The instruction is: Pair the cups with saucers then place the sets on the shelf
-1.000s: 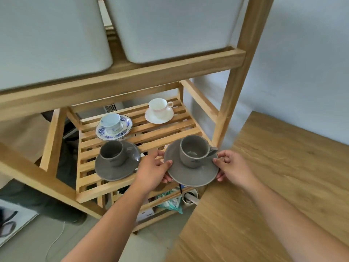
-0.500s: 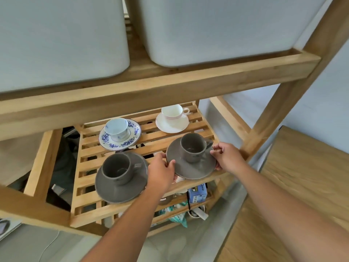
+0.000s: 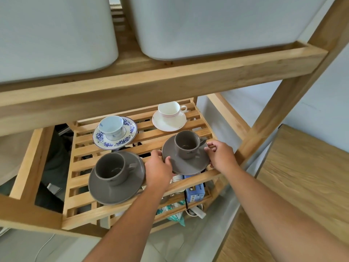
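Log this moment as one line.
step: placing fourth set | hands: left hand, right hand grip grey saucer | grey cup upright | slatted shelf

- Bright, soft daylight, even across the scene; no harsh glare.
- Shadows are faint, deepest under the slatted shelf (image 3: 190, 178).
- Wide-angle lens bows the wooden beams near the edges.
- White bins (image 3: 226, 25) up close look soft; the forearms blur slightly at the bottom.

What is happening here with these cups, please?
A person holds a grey saucer by its edges with the left hand and the right hand, a grey cup on it, at the slatted shelf. Three sets stand there: another grey set, a blue-flowered set and a white set.
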Motion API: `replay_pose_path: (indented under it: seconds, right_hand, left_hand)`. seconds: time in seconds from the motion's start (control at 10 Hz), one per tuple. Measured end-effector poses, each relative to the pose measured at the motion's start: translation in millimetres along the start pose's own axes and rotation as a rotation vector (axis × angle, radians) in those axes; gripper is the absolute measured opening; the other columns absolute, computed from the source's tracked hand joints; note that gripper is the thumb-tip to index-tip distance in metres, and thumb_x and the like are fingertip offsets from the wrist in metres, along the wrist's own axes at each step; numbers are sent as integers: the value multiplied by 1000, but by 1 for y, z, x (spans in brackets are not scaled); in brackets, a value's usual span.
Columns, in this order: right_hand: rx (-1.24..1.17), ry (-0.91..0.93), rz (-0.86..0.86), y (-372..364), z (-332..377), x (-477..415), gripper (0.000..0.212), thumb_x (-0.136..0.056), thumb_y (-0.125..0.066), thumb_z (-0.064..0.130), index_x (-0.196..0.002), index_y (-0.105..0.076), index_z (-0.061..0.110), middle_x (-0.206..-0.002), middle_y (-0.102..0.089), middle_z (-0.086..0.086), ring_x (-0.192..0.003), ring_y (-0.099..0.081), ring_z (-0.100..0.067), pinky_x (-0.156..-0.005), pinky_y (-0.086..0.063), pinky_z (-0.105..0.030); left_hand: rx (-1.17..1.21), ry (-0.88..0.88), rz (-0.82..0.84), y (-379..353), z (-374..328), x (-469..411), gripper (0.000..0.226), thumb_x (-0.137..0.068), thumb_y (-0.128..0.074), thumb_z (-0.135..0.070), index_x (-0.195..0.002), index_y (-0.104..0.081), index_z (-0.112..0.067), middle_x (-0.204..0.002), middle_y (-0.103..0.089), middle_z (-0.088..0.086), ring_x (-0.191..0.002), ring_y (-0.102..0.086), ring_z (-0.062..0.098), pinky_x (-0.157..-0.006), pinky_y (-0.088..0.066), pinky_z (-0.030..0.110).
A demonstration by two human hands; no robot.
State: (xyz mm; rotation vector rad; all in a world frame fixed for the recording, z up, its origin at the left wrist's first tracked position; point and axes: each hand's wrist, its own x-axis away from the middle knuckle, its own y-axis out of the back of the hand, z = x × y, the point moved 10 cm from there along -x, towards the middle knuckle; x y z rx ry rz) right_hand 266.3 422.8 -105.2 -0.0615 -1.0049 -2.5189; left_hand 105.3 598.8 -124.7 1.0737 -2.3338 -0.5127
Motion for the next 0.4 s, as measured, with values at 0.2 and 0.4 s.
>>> replay_pose_path:
  seconds: [0.2, 0.4]
  right_hand:
    - [66, 2, 5, 0, 6, 5, 35, -93, -52, 28, -126, -57, 16, -111, -68, -10, -92, -67, -28, -87, -55, -42]
    - [112, 28, -30, 14, 16, 22, 30, -95, -49, 25, -123, -57, 18, -112, -67, -6, -87, -61, -19, -78, -51, -28]
  left_hand:
    - [-44, -2, -9, 2, -4, -1, 22, -93, -55, -24, -113, -49, -17, -91, -66, 6, -77, -70, 25, -73, -61, 44]
    - [-126, -62, 10, 12, -15, 13, 35, -93, -53, -27, -123, -42, -13, -101, -63, 5, -83, -64, 21, -71, -53, 34]
